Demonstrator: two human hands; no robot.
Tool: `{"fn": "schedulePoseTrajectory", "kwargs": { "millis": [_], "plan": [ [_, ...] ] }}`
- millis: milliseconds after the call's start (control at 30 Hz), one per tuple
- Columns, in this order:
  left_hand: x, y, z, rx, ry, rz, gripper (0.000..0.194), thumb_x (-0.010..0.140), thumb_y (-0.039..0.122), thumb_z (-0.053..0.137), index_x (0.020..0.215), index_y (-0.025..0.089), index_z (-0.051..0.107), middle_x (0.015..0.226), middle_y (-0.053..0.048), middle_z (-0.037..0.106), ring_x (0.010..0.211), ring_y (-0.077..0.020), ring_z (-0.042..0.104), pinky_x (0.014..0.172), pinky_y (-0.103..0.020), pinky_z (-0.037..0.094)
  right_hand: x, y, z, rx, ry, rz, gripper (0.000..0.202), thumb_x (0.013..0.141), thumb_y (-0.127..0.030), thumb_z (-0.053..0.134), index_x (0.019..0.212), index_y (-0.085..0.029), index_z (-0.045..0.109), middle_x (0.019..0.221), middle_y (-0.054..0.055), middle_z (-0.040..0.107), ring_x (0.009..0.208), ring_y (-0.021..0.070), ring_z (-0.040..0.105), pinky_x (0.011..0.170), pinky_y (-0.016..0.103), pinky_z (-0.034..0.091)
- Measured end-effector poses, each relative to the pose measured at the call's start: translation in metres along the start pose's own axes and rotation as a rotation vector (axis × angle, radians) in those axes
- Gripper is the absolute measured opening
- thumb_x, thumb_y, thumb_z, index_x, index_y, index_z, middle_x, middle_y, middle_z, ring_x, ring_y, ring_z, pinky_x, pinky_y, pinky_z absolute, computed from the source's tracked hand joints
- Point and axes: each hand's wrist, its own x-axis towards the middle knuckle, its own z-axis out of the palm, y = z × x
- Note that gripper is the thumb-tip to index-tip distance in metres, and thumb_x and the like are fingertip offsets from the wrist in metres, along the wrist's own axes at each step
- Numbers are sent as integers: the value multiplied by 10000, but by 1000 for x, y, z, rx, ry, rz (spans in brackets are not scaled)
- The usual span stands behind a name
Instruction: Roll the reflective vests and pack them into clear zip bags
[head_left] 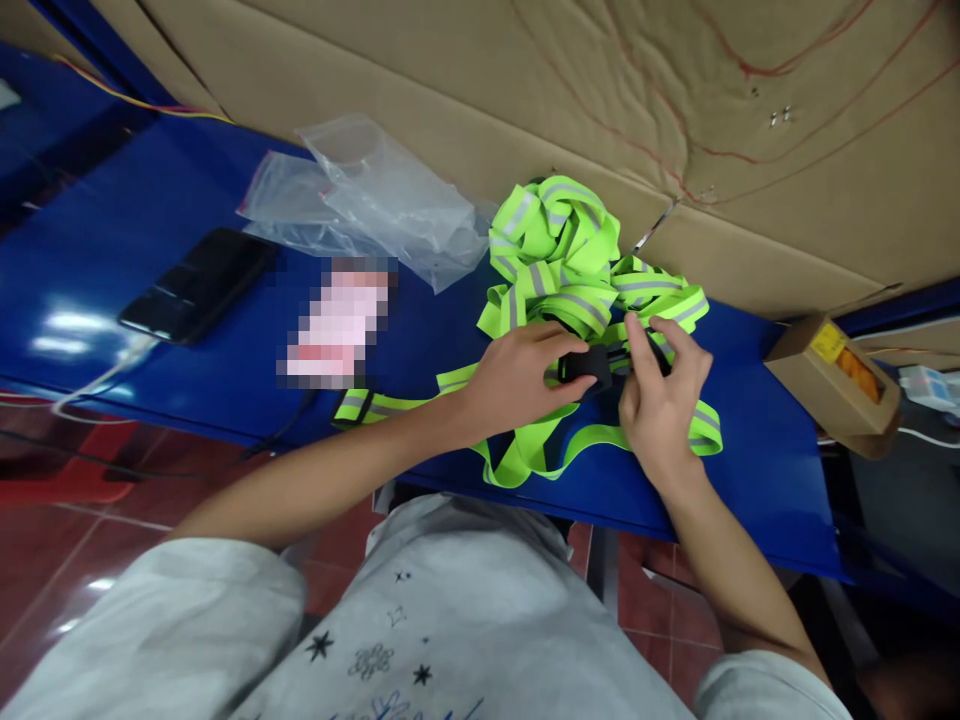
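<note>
A black plastic buckle (583,371) is pinched between the thumb and forefinger of my left hand (517,380). Just to its right, my right hand (660,410) has its fingers closed around another black buckle piece, mostly covered by the fingers. The two black parts are close together; whether they are joined, I cannot tell. Neon-yellow reflective webbing straps (559,235) with grey stripes lie in a tangled heap beyond my hands. A loose length of strap (510,465) loops under both wrists, and one end with a black fitting lies to the left.
Clear plastic bags (390,195) lie at the back of the blue table (772,480). A black phone (199,285) with a white cable and a pixelated pink item (337,325) are to the left. A small cardboard box (832,380) stands right; a cardboard-covered wall (420,80) rises behind.
</note>
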Motion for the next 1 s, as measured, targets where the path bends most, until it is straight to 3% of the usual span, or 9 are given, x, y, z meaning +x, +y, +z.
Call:
{"fn": "schedulePoseTrajectory", "kwargs": {
  "millis": [133,300,467,633,767,900,1000],
  "plan": [
    [-1,-4,2,8,2,-4,271,902,351,740,1103,168,744,1032,-79,766,969,-231,740,849,-349,590,-1,-11,3,-7,-65,-28,740,1010,-84,376,1688,-329,214,1472,179,492,1344,335,517,1027,497,484],
    [2,-5,-2,-31,-20,-49,246,888,326,752,1083,177,751,1041,-79,769,985,-237,735,862,-357,577,1,-16,0,84,-147,-126,841,1011,-198,467,1708,-269,3,1538,222,440,1398,371,485,1092,562,461],
    [6,-3,-9,-170,-72,-91,251,874,303,755,1080,159,746,1012,-61,767,912,-203,725,805,-323,547,2,-15,-6,143,-125,-208,926,986,-235,566,1710,-213,-11,1587,249,405,1455,397,453,1123,598,455],
    [7,-8,-8,-118,-53,-82,290,858,285,732,1115,150,738,1066,-88,764,953,-231,732,847,-351,562,-1,-18,-7,168,-193,-196,917,1011,-168,508,1701,-221,-93,1741,206,168,1575,415,307,1177,615,432],
    [6,-9,-4,-18,-50,-14,327,871,268,690,1166,136,736,1108,-122,758,1007,-273,729,896,-399,575,-4,-21,-7,211,-219,-164,914,1017,-132,481,1695,-256,-120,1764,133,38,1583,406,304,1177,594,463],
    [11,-4,-7,-43,-132,40,340,888,262,685,1185,104,726,1171,-152,739,1088,-289,707,946,-401,559,-6,-25,-5,305,-283,-183,922,1014,-83,472,1691,-323,-106,1766,110,58,1585,375,316,1179,566,485],
    [24,2,-22,-159,-217,37,281,909,286,690,1137,130,741,1149,-118,752,1072,-259,705,931,-366,538,1,-20,-8,481,-276,-171,928,1021,-190,565,1699,-347,-49,1749,105,210,1583,326,337,1224,552,453]
  ]
}}
